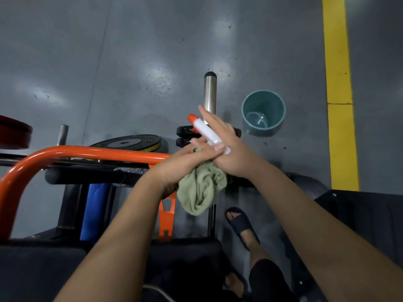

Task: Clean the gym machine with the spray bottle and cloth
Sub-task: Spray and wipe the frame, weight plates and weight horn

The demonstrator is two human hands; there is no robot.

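both hands meet above the gym machine [87, 154], its orange bar off at 9 o'clock. the left hand [185, 158] bunches the green cloth [200, 188], which hangs toward 6 o'clock, fingertips curled over the base of the spray bottle [207, 134]. the right hand [233, 153] lies along the spray bottle, fingers straight and pressed together, pointing to 11 o'clock. a teal bucket [257, 103] stands at 2 o'clock.

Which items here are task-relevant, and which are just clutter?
Job: white spray bottle with orange nozzle; crumpled green cloth; orange-framed gym machine.
Lying about: teal plastic bucket; black weight plate; yellow floor stripe.
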